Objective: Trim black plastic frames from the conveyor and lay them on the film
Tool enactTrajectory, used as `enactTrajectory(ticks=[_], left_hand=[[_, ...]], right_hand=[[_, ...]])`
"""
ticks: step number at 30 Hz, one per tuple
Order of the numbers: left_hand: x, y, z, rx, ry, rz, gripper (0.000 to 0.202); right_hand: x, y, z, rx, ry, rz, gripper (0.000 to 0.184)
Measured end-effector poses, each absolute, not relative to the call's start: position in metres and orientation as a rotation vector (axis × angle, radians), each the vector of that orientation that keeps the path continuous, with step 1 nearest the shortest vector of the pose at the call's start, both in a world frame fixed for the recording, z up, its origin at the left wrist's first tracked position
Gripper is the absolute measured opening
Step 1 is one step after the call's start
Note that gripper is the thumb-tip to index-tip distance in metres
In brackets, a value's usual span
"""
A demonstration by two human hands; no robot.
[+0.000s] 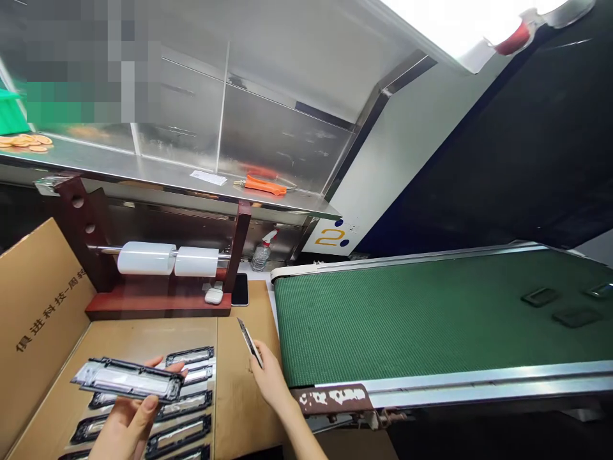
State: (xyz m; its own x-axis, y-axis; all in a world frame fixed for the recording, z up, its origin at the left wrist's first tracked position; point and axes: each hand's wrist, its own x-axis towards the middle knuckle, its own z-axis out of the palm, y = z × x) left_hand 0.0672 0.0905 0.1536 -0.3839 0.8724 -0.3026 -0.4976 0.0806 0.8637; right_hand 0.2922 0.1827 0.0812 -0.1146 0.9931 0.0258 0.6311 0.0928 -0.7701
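Note:
My left hand grips a black rectangular plastic frame by its edges, above the cardboard. A clear film lies over the frame's middle and sticks out past its left end. In my right hand is a utility knife, its tip pointing up and away from me. Below my left hand, several similar black frames lie in rows on the cardboard, with film strips across them.
A dark red stand holds two white film rolls. Close by are an earbud case, a phone and a spray bottle. An orange-handled tool rests on the metal shelf. On the right, a green conveyor belt carries dark parts.

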Motion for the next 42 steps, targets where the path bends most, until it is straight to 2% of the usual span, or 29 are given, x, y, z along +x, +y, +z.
enactTrajectory(ticks=[2,4,8,12,19,21,24,29,32,35,38,42], left_hand=[[0.073,0.090,0.165,0.391,1.196,1.561,0.083],[0.079,0.088,0.175,0.363,1.192,1.583,0.087],[0.091,0.088,0.191,0.333,1.157,1.646,0.075],[0.102,0.088,0.206,0.328,1.141,1.681,0.065],[0.117,0.087,0.220,0.290,1.136,1.637,0.064],[0.123,0.088,0.223,0.282,1.140,1.638,0.064],[0.133,0.090,0.226,0.287,1.112,1.671,0.060],[0.151,0.093,0.227,0.317,1.102,1.693,0.058],[0.159,0.097,0.220,0.340,1.100,1.702,0.059],[0.161,0.103,0.205,0.456,1.175,1.695,0.061],[0.157,0.110,0.190,0.564,1.248,1.628,0.064],[0.149,0.115,0.183,0.554,1.269,1.542,0.069]], right_hand=[[0.296,0.170,0.125,-1.319,-2.005,0.756,0.035],[0.301,0.156,0.170,-1.009,-2.251,0.527,0.036],[0.308,0.139,0.230,-0.745,-2.451,0.067,0.032],[0.314,0.138,0.244,-0.723,-2.463,-0.065,0.032],[0.329,0.144,0.243,-0.698,-2.448,-0.085,0.034],[0.334,0.144,0.241,-0.691,-2.453,0.020,0.035],[0.341,0.144,0.234,-0.727,-2.426,0.386,0.035],[0.347,0.141,0.220,-0.856,-2.036,1.363,0.035],[0.353,0.144,0.208,-0.841,-1.646,1.997,0.046],[0.362,0.153,0.199,-0.734,-1.383,2.402,0.058],[0.368,0.162,0.185,-0.737,-1.074,2.409,0.066],[0.357,0.165,0.121,-1.089,-0.989,2.068,0.066]])
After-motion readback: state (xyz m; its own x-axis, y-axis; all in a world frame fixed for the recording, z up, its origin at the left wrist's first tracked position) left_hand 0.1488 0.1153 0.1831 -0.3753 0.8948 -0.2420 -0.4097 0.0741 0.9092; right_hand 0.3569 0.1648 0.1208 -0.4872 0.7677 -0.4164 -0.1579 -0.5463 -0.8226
